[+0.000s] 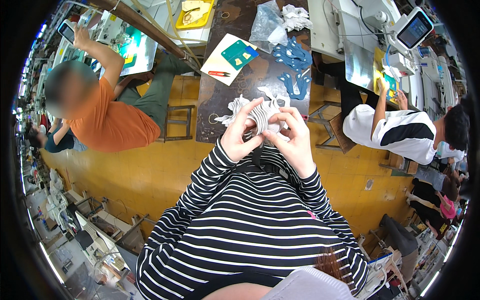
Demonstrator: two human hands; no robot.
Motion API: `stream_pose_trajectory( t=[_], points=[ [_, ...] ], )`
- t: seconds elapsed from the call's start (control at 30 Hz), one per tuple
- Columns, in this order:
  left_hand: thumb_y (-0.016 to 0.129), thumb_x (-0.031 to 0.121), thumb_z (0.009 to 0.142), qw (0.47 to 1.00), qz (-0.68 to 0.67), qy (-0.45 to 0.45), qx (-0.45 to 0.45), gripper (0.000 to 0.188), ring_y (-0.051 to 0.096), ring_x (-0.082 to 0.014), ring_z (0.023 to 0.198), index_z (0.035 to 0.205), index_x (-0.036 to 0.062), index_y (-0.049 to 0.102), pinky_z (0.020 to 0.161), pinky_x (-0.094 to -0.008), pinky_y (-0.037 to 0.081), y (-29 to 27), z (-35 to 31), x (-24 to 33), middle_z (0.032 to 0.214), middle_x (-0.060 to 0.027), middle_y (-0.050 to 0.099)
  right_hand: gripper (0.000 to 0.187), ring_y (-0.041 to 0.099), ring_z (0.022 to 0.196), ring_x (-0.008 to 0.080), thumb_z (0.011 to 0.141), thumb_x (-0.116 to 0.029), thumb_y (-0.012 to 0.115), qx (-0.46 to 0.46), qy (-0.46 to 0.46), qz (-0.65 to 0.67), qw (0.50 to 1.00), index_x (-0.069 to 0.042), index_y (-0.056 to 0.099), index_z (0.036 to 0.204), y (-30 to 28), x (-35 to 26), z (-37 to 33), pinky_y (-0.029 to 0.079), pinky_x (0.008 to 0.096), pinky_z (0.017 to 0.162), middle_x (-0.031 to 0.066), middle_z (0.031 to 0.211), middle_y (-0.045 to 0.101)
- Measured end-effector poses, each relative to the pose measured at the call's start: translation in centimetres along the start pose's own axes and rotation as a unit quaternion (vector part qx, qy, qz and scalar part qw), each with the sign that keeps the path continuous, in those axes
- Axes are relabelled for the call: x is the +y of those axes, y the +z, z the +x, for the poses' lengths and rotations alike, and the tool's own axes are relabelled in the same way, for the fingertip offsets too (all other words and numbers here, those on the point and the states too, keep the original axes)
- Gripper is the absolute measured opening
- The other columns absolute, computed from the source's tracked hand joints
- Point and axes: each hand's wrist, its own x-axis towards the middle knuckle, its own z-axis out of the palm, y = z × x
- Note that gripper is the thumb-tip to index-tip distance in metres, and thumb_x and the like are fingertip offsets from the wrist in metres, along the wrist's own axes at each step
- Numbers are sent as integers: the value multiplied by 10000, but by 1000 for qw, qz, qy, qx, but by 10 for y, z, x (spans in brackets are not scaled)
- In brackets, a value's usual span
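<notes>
Between my hands, just above the near edge of the dark table, is a stack of light grey fabric pieces (261, 119), its layers fanned in curved ridges. My left hand (239, 134) grips the stack from its left side, thumb below and fingers above. On the other side my right hand (294, 136) pinches it with bent fingers and thumb. More pale grey fabric pieces (231, 111) spread on the table just beyond my left hand. Farther up lie blue fabric pieces (294, 55) in a loose pile, several with small white spots.
On the dark table (210, 95) lie a cream sheet (212, 62), a green template (235, 53), red thread snips (219, 74), a clear plastic bag (268, 25) and white pieces (296, 18). Co-workers in orange (117, 120) and white (362, 125) sit at sewing machines on either side.
</notes>
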Motion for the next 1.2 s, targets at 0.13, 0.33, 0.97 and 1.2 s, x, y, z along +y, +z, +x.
stream_pose_trajectory(
  t=[0.13,0.33,0.97,1.2],
  points=[
    [581,-35,773,1000,20,4,-8,814,573,-135,826,1493,61,214,801,-273,444,-2,-1,-1,907,-101,599,170,561,933,135,827,-32,671,0,-5,-2,1000,-5,621,988,0,2,0,523,237,670,98,1102,513],
    [570,-31,776,999,41,-11,-23,807,561,-132,766,1492,55,208,779,-259,439,-6,0,-3,814,-79,584,141,564,1007,143,853,29,606,9,-1,-15,1000,-9,620,988,-1,5,2,527,219,667,98,1098,525],
    [517,-96,834,993,17,-94,-66,844,541,-147,1011,1529,116,87,906,-276,412,-10,-3,6,1095,-154,595,175,562,1056,199,848,-41,640,-40,-22,-69,997,-54,591,1015,-2,5,3,518,281,750,104,1129,510],
    [494,-100,827,991,12,-110,-73,850,543,-146,1010,1531,120,72,898,-271,420,-11,-4,8,1101,-154,592,208,553,1068,195,830,-101,688,-57,7,-64,996,-60,596,1012,-5,-4,2,513,304,783,96,1164,505]
  ],
)
